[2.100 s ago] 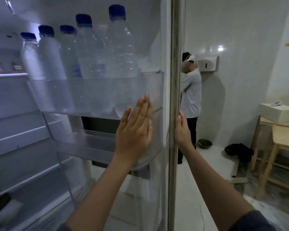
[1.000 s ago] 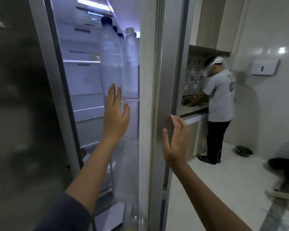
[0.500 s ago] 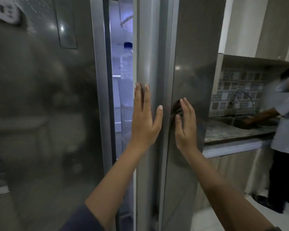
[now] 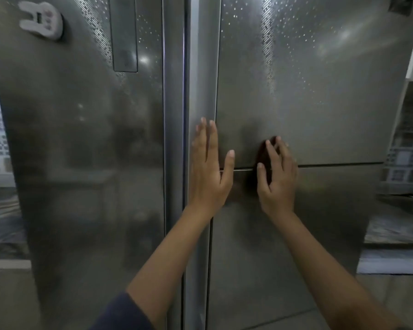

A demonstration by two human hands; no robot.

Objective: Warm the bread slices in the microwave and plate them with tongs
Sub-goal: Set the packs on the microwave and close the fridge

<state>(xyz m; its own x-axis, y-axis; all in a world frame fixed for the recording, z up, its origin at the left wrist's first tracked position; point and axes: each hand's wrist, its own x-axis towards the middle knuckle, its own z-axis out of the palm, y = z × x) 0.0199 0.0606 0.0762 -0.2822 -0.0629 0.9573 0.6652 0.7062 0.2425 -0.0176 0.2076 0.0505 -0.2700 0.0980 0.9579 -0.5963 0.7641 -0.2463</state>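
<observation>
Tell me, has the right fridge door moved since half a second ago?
Yes. The right fridge door has swung shut against the left door; the lit gap with bottles is gone.

The grey, speckled steel right fridge door (image 4: 308, 103) stands level with the left fridge door (image 4: 81, 139). The left hand (image 4: 209, 170) and right hand (image 4: 275, 177) lie spread across its thin horizontal seam.

Way forward is blocked by the fridge door (image 4: 308, 103) flat against both grips; room is left behind them.
</observation>
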